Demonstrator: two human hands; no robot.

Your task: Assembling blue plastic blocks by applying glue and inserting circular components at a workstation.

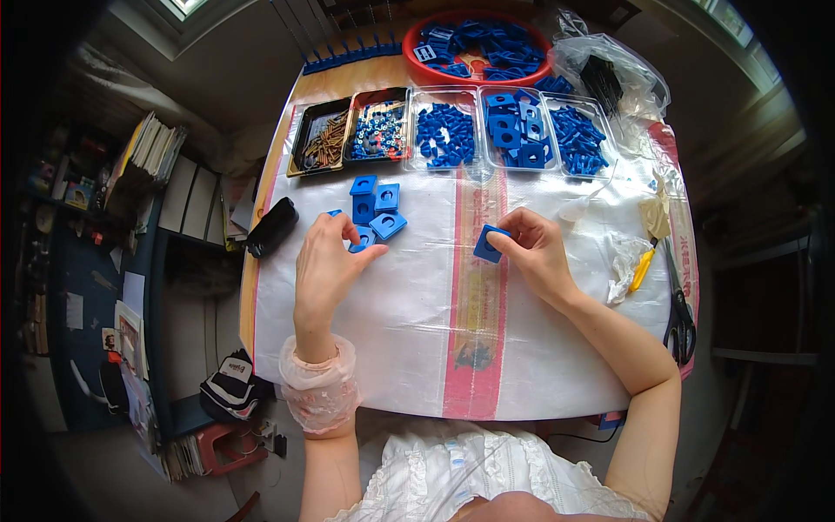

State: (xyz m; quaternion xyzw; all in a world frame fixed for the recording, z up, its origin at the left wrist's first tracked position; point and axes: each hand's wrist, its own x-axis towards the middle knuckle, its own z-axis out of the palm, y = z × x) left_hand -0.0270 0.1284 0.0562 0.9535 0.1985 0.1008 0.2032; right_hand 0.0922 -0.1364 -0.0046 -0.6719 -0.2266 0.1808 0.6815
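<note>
My right hand (535,252) pinches a blue square plastic piece (487,246) between thumb and fingers, above the middle of the covered table. On the left, my left hand (328,265) is curved over the near side of a loose group of similar blue square pieces (388,198) with round holes. Its thumb and index finger stand apart, with blue showing between them. Whether the fingertips touch a piece there cannot be made out. Part of the group is hidden behind this hand. A pink translucent sleeve cuff (319,387) wraps my left wrist.
Behind the group stand trays of brown screws (326,137), small mixed parts (380,128), blue plugs (445,135), blue square pieces (518,130) and blue pegs (577,139). A red basin (416,65) is farther back. Black scissors (682,326) and a yellow cutter (642,270) lie right; a black case (272,228) lies left.
</note>
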